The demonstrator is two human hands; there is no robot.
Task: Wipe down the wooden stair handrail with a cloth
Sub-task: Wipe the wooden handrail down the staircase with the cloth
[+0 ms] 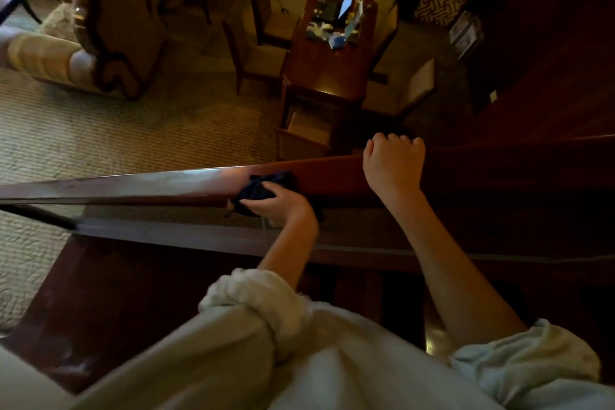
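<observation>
A polished dark wooden handrail (149, 181) runs across the view from the left edge to the right. My left hand (283, 205) grips a dark blue cloth (266, 186) and presses it against the near side of the rail, near its middle. My right hand (394, 163) is further right, its fingers curled over the far edge of the rail. Both sleeves are rolled up to the elbow.
Below the rail lies a carpeted room with a wooden desk (329, 63) carrying small items, chairs (263, 56) around it and an upholstered armchair (100, 36) at the left. A lower wooden ledge (159, 233) runs under the rail. Dark wood panelling fills the right side.
</observation>
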